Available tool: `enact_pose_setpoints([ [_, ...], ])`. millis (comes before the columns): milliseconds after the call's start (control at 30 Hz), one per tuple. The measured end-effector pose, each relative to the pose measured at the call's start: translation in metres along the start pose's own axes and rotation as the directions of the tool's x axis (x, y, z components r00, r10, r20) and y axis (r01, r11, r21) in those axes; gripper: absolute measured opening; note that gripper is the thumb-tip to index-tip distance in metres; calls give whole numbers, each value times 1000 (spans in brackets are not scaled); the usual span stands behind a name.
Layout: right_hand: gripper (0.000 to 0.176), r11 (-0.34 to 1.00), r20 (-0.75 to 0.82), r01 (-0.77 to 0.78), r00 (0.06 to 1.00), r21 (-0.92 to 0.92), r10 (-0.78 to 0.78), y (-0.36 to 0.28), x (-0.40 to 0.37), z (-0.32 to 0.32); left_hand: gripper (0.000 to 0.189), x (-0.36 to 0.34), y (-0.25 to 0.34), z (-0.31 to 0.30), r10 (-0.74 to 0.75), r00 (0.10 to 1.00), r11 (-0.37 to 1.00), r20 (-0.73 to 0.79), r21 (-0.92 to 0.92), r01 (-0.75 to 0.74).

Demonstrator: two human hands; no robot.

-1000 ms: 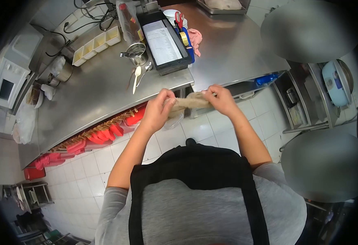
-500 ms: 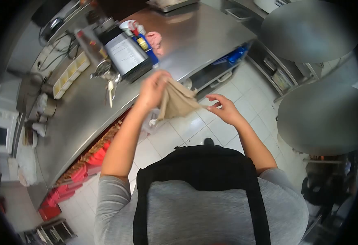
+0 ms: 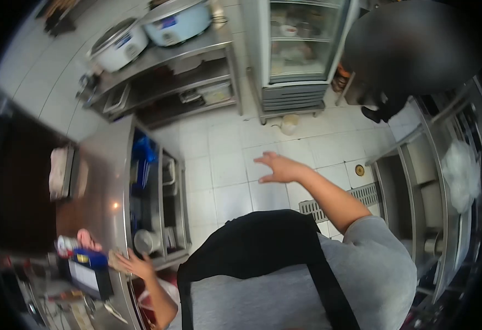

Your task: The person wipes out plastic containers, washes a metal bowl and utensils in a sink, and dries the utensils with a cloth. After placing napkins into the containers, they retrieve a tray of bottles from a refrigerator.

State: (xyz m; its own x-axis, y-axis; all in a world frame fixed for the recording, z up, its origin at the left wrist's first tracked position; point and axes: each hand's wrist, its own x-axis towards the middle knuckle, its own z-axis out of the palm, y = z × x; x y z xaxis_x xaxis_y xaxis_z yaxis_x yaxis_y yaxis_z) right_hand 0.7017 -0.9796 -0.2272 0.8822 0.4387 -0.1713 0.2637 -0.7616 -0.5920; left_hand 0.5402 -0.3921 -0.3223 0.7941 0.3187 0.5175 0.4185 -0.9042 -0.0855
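At the edge of the steel counter [image 3: 95, 212], my left hand [image 3: 137, 268] rests with its fingers stretched out, touching a beige cloth [image 3: 116, 260]. The cloth lies bunched on the counter, partly under the fingertips. Beside it are a blue box [image 3: 89, 256], a pink cloth [image 3: 88, 240] and a black holder with a white paper [image 3: 84, 278]. My right hand [image 3: 277, 167] is out in the air over the tiled floor, fingers apart, holding nothing.
Two large rice cookers [image 3: 176, 25] top a steel shelf unit at the back. A glass-door fridge [image 3: 299, 49] stands centre back, a small bucket [image 3: 289, 125] before it. Another person [image 3: 384, 107] is at upper right. Steel shelving [image 3: 411, 187] lines the right.
My view has swung right. The beige cloth went from between my hands to the counter edge, under my left hand. My right hand has let it go and moved away.
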Motion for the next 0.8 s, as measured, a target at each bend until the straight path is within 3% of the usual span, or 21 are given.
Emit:
enact_pose_setpoints([
  [33, 71, 997, -52, -79, 996, 2, 79, 10, -2, -32, 72, -25, 36, 9, -124, 968, 992, 218, 3, 126],
  [67, 73, 988, -98, -155, 983, 3, 154, 20, -4, -65, 70, -46, 62, 21, -147, 925, 977, 351, -96, 192],
  [200, 76, 987, -452, -68, 892, -145, -5, 76, -5, -187, 64, -77, 107, 90, -15, 820, 989, 572, -110, 95],
  [267, 77, 977, -591, -168, 805, -130, 60, 79, -13, -264, 62, -64, 124, 120, 33, 792, 994, 610, -106, 40],
  [333, 78, 941, -738, -214, 672, -261, -52, 93, -12, -346, 59, -48, 145, 145, 85, 781, 993, 619, -117, -16],
  [433, 65, 784, -862, -387, 360, -486, -357, 123, 6, -454, 51, 4, 182, 177, 149, 795, 987, 587, -131, -88],
  [500, 60, 724, -876, -494, 238, -481, -419, 162, 12, -521, 38, 68, 215, 185, 210, 845, 977, 492, -146, -158],
  [567, 65, 775, -926, -506, 219, -378, -308, 197, 11, -584, 27, 135, 249, 198, 286, 896, 957, 339, -148, -249],
  [600, 62, 784, -914, -490, 74, -382, -399, 231, 13, -610, 36, 167, 279, 207, 139, 845, 979, 516, -201, -38],
  [667, 70, 862, -996, -506, -79, 10, -35, 291, 4, -650, 44, 229, 374, 149, 188, 831, 967, 524, -248, -63],
  [700, 71, 927, -973, -306, -133, 219, 186, 315, -4, -659, 44, 251, 416, 144, 205, 862, 928, 463, -371, -22],
  [733, 71, 851, -906, -315, -189, 421, 378, 350, -10, -677, 44, 269, 453, 136, 207, 890, 878, 406, -479, 14],
  [800, 63, 770, -840, -335, -231, 543, 492, 414, -21, -709, 51, 295, 542, 97, 269, 879, 852, 394, -523, -27],
])
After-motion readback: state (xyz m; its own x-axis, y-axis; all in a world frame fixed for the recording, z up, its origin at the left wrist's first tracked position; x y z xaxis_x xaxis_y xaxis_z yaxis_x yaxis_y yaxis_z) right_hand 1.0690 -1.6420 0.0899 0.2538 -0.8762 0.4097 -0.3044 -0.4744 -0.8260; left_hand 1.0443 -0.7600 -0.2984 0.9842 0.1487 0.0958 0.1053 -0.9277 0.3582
